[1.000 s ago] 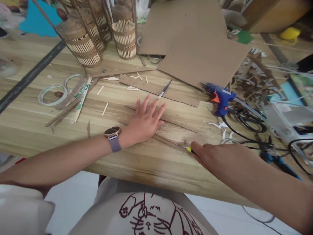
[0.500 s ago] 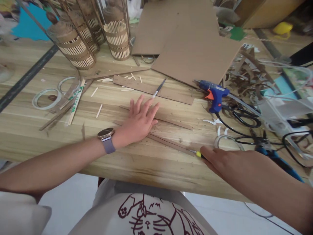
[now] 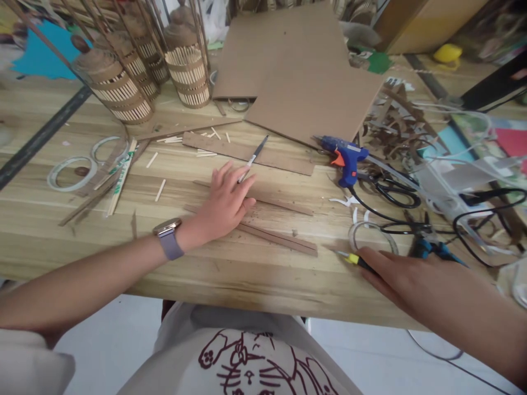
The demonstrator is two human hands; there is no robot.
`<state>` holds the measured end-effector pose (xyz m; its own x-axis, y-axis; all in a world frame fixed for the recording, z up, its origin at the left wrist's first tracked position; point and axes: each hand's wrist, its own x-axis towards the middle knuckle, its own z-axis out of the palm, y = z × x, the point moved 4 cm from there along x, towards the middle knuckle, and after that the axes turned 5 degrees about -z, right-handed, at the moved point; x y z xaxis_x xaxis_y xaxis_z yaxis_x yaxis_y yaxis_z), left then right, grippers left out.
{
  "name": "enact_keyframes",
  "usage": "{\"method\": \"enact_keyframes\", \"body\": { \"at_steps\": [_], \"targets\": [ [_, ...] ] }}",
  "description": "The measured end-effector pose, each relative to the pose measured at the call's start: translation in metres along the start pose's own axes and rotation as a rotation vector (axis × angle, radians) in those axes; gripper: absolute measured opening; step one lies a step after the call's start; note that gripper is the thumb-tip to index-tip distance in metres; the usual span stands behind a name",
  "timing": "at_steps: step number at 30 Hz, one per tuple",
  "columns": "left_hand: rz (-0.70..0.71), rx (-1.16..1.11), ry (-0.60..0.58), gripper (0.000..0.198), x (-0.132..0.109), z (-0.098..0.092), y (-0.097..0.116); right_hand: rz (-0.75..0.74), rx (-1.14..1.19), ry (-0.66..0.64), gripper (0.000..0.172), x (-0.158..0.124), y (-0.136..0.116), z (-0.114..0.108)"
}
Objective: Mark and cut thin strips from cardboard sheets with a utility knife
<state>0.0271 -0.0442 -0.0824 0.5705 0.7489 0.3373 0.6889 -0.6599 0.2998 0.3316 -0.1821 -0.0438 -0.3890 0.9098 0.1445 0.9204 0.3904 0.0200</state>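
Note:
My left hand [image 3: 224,206] lies on the table with its fingers spread, over the left parts of two narrow cardboard strips. The nearer cardboard strip [image 3: 280,239] has a dark line along its length. A slim pen-like tool [image 3: 258,149] with a dark tip lies just beyond the fingertips, partly hidden by them. My right hand [image 3: 389,269] is closed around a craft knife [image 3: 352,258] with a yellow and black handle. Its blade points left, a little apart from the strip's right end. The farther cardboard strip [image 3: 284,206] lies almost parallel.
A blue glue gun [image 3: 349,159] with a black cord lies at right, near blue-handled pliers [image 3: 430,244] and a tape roll [image 3: 354,233]. Cardboard sheets [image 3: 313,99] cover the back. Round stick-and-cardboard models [image 3: 187,74] stand back left. Tape rolls [image 3: 71,174] and sticks [image 3: 122,178] lie left.
My right hand has moved right with the craft knife, and the blade has come away from the nearer strip's end. The left hand stays spread over the strips.

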Motion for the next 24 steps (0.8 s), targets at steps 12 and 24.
{"method": "enact_keyframes", "body": {
  "at_steps": [12, 24],
  "targets": [
    [0.170, 0.150, -0.197, 0.014, -0.036, -0.023, 0.030, -0.092, -0.379, -0.038, 0.031, 0.070, -0.040, 0.022],
    [0.071, 0.005, -0.283, 0.018, -0.042, -0.034, 0.046, -0.279, 0.208, 0.044, 0.029, 0.081, -0.102, 0.009]
  ]
}}
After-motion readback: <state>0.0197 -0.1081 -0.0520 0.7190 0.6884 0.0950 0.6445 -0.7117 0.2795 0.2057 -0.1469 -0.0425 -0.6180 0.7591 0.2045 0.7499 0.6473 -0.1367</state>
